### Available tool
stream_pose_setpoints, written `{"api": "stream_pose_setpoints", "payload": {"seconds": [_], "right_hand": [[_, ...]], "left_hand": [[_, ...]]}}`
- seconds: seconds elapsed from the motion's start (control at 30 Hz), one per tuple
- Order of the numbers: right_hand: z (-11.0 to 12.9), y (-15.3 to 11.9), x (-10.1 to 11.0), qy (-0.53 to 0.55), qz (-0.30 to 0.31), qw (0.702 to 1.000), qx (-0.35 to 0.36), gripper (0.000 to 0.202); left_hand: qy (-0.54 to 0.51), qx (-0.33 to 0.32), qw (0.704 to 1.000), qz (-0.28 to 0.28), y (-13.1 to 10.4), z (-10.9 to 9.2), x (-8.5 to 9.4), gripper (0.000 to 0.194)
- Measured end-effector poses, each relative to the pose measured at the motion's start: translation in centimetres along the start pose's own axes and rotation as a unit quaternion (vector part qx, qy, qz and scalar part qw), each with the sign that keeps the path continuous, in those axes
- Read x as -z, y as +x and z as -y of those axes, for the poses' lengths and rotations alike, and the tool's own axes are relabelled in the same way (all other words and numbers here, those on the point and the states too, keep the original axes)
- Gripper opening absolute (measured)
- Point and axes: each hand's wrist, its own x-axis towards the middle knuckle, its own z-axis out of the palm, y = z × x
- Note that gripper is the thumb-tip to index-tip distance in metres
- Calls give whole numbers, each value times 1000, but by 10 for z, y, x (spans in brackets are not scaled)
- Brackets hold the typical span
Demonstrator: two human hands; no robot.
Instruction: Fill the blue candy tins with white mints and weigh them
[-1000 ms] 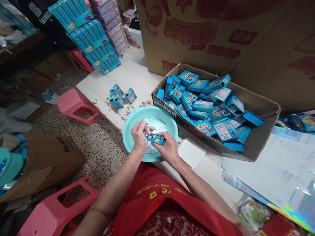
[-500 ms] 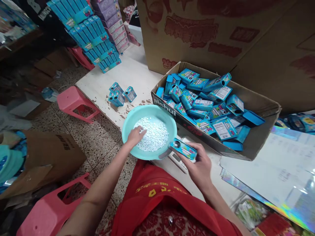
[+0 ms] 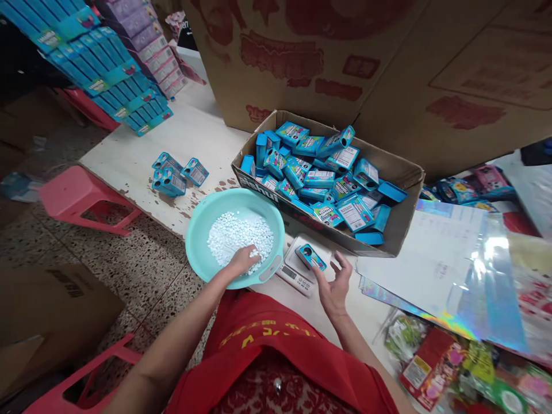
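My left hand (image 3: 242, 263) is in the turquoise basin (image 3: 196, 241), its fingers closed around some small white candies (image 3: 233, 233) of the heap there. A small blue candy box (image 3: 311, 257) with a round dark hole in its end panel lies on the white digital scale (image 3: 297, 276). Beside that box, my right hand (image 3: 334, 290) is open with fingers apart, and nothing is in its grasp. Whether a fingertip still touches the box I cannot tell.
A cardboard carton (image 3: 388, 253) full of blue candy boxes stands behind the scale. Three more blue boxes (image 3: 172, 181) stand to the left on the table. Stacked display packs (image 3: 107, 69) are at the back left, and white sheets (image 3: 422, 253) lie at right.
My right hand has set the blue candy box down on the scale and opened. My left hand has shifted across the candies toward the basin's near right side. The view has swung right.
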Motion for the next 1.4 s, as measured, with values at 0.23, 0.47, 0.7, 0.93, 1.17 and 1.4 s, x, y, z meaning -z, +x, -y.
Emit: {"api": "stream_pose_setpoints", "payload": {"seconds": [0.23,0.47,0.7,0.93,1.17,1.4], "right_hand": [[-2,-4,34,-55,8,998,1,33],[-11,-18,45,-51,27,997,-42,27],[-15,-17,46,-27,40,996,-75,29],[10,17,3,-50,89,995,-6,43],[86,40,-5,-24,106,982,155,30],[103,22,-62,-37,252,948,194,31]], "left_hand": [[-536,53,842,4,-7,-2,31,22],[-649,56,759,-14,-7,-18,43,17],[-663,81,744,-11,8,-27,37,19],[-650,166,741,0,10,-27,16,23],[-692,94,715,-20,-24,-68,42,27],[-649,-79,732,-190,-35,-105,42,28]]}}
